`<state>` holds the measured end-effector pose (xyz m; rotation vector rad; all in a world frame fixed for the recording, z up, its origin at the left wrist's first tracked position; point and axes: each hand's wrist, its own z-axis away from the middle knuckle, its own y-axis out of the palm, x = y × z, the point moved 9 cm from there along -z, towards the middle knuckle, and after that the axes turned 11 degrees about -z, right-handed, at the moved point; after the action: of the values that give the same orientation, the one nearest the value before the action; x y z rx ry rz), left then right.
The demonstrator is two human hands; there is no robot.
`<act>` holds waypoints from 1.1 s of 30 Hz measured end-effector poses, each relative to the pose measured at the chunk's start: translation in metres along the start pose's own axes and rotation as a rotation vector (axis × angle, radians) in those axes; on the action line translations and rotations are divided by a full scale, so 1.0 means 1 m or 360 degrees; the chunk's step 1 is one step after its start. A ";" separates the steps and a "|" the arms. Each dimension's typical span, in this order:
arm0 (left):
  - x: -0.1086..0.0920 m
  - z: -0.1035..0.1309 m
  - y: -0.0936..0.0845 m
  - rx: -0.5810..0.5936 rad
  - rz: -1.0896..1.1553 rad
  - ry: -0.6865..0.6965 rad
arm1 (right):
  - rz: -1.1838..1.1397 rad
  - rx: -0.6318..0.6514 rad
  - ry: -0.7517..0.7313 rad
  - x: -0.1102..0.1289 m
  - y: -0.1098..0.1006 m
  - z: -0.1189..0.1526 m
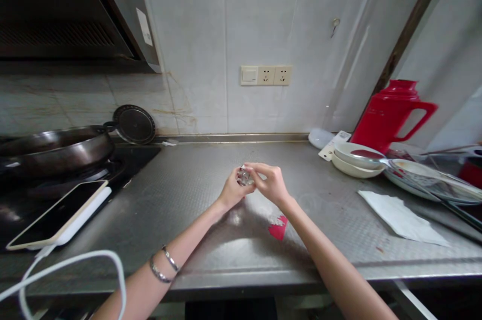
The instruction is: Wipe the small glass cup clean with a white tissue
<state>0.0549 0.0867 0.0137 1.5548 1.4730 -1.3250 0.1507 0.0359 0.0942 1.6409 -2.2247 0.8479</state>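
Above the middle of the metal counter (196, 184), my left hand (232, 189) is closed around a small round clear object (244, 176), glass-like and shiny, with its open-looking face toward me. Its exact kind is too small to make out. My right hand (270, 182) is closed too, with thumb and fingertips pinching at the upper right edge of the same object. Fingers hide part of its rim and its underside. On the counter below my hands lies a jagged red scrap (277, 228), and a tiny red bit shows just under my left hand.
To the left are a pan (60, 149) on the stove, a round dark disc (134, 124) against the wall, and a phone (60, 214) with a white cable (79, 257). At right stand a red thermos jug (387, 114), stacked bowls (356, 164), dishes, and a white tissue (401, 215).
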 end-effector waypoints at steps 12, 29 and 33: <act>-0.006 0.004 0.003 0.0034 0.0069 -0.0079 | -0.0050 -0.0105 0.0160 -0.003 -0.019 -0.005; -0.008 0.000 -0.009 -0.0067 0.0173 -0.0075 | -0.0035 -0.0221 0.0180 -0.009 -0.022 -0.003; -0.008 0.001 -0.004 0.0009 0.0205 -0.0061 | -0.0102 -0.0123 0.0225 -0.012 -0.016 -0.003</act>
<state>0.0519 0.0835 0.0212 1.5912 1.3238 -1.2785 0.1692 0.0441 0.0947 1.5575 -2.0723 0.8241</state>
